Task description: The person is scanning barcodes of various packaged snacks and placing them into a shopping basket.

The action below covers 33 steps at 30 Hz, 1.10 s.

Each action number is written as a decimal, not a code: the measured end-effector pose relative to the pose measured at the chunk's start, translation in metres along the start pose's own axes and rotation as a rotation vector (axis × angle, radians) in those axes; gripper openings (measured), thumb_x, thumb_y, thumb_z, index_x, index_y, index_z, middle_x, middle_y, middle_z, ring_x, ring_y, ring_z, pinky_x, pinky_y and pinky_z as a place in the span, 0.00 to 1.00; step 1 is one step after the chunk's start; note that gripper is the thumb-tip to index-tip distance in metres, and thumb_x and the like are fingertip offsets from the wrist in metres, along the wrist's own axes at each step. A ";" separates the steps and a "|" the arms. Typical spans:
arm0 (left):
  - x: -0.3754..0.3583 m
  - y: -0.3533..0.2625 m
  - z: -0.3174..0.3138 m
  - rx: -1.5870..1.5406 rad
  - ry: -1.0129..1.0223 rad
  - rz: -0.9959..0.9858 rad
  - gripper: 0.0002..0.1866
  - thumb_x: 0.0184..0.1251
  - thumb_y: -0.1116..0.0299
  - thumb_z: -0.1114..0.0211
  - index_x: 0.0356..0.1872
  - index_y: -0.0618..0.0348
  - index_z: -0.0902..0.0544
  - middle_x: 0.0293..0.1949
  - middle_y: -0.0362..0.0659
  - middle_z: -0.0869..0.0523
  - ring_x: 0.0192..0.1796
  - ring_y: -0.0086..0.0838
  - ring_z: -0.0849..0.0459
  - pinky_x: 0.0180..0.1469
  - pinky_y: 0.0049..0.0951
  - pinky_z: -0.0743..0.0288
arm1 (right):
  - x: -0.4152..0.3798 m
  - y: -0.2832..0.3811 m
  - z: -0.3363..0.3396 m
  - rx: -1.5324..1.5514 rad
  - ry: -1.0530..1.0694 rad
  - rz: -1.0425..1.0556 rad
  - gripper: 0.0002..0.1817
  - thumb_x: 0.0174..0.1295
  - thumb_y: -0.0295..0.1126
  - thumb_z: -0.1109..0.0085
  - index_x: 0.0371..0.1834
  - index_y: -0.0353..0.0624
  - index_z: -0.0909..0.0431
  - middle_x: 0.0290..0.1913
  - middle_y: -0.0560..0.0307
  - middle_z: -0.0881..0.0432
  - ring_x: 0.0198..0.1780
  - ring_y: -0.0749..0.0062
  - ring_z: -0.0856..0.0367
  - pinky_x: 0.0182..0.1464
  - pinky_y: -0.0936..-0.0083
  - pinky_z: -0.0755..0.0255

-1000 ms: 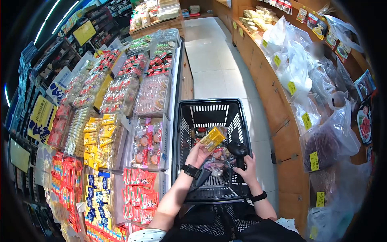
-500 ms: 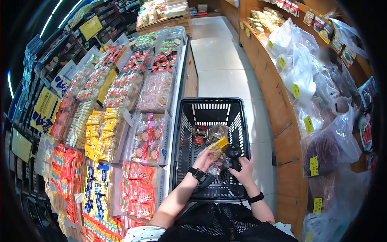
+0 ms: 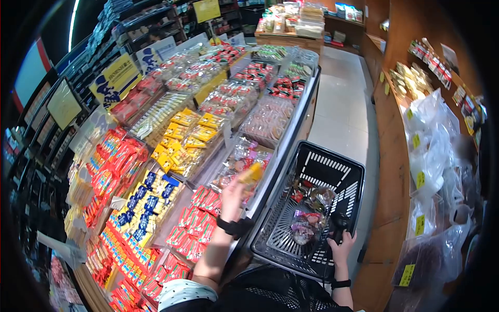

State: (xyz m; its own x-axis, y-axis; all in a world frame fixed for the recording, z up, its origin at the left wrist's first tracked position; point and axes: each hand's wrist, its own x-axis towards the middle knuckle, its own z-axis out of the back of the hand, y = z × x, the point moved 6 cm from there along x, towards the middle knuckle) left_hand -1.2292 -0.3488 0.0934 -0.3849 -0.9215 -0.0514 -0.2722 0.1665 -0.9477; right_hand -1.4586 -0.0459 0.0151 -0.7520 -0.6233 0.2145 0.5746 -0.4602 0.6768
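Observation:
My left hand (image 3: pixel 232 202) is closed on a yellow snack packet (image 3: pixel 252 172), slightly blurred, held above the display bins left of the basket. Behind it lies a bin of clear-wrapped snacks with pink and purple labels (image 3: pixel 242 151). Farther left is a bin of matching yellow packets (image 3: pixel 193 136). My right hand (image 3: pixel 343 246) grips a black handle with a rounded head (image 3: pixel 340 221), inside the right side of a black shopping basket (image 3: pixel 258 248). In the basket lie a clear-wrapped snack with a purple label (image 3: pixel 305 226) and several other packets (image 3: pixel 318 197).
Red packets (image 3: pixel 195 223) and blue-and-cream packets (image 3: pixel 147 203) fill nearby bins. A tiled aisle (image 3: pixel 340 99) runs ahead beside the basket. Along the right, a wooden shelf unit (image 3: pixel 382 244) carries plastic-covered goods with yellow tags (image 3: pixel 408 274).
My left hand has lifted the yellow packet out of the basket and moved left over the bins. The view has turned left. My right hand still holds the black handle.

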 end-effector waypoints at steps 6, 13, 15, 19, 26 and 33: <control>0.034 -0.114 0.088 1.029 -0.571 -0.698 0.19 0.62 0.75 0.49 0.55 0.63 0.28 0.51 0.54 0.23 0.55 0.40 0.24 0.56 0.34 0.32 | -0.004 0.007 0.002 0.029 -0.074 -0.037 0.13 0.37 0.34 0.39 0.27 0.41 0.21 0.29 0.52 0.25 0.51 0.52 0.36 0.67 0.55 0.60; 0.094 -0.124 0.134 1.332 -0.568 -0.738 0.19 0.59 0.73 0.47 0.53 0.62 0.27 0.56 0.53 0.28 0.62 0.43 0.34 0.62 0.42 0.41 | -0.005 0.000 -0.003 -0.065 0.022 -0.050 0.23 0.35 0.38 0.36 0.35 0.37 0.24 0.33 0.46 0.27 0.57 0.41 0.41 0.65 0.50 0.55; 0.110 -0.097 0.135 1.782 -0.383 -0.414 0.19 0.58 0.67 0.43 0.51 0.58 0.25 0.59 0.50 0.30 0.64 0.39 0.37 0.63 0.52 0.46 | -0.006 0.005 -0.002 -0.066 0.003 -0.041 0.23 0.35 0.38 0.36 0.36 0.37 0.24 0.33 0.46 0.27 0.56 0.41 0.40 0.65 0.51 0.55; 0.112 -0.090 0.133 1.733 -0.438 -0.416 0.22 0.58 0.58 0.42 0.53 0.55 0.26 0.60 0.48 0.31 0.66 0.39 0.41 0.64 0.59 0.58 | -0.005 0.011 -0.002 -0.093 0.002 -0.034 0.25 0.35 0.38 0.36 0.39 0.37 0.24 0.33 0.47 0.26 0.53 0.46 0.37 0.65 0.52 0.56; 0.043 -0.095 0.082 1.399 -0.448 -0.677 0.23 0.56 0.65 0.39 0.54 0.59 0.29 0.59 0.52 0.33 0.65 0.45 0.40 0.66 0.44 0.54 | 0.000 0.012 -0.015 -0.160 0.070 -0.002 0.28 0.35 0.40 0.36 0.41 0.36 0.25 0.32 0.48 0.27 0.48 0.51 0.32 0.67 0.53 0.57; -0.089 0.027 -0.018 1.139 0.413 -0.443 0.19 0.55 0.67 0.38 0.49 0.56 0.25 0.58 0.53 0.34 0.64 0.49 0.41 0.63 0.48 0.48 | 0.012 0.017 -0.028 -0.208 0.071 0.022 0.25 0.37 0.40 0.38 0.37 0.35 0.25 0.31 0.49 0.27 0.46 0.53 0.31 0.68 0.52 0.60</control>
State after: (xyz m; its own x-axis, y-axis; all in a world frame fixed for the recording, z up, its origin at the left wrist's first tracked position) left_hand -1.2182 -0.2565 0.0775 -0.7537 -0.6111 0.2418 0.3768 -0.7033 -0.6029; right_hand -1.4488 -0.0791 0.0093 -0.7182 -0.6743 0.1721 0.6503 -0.5623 0.5108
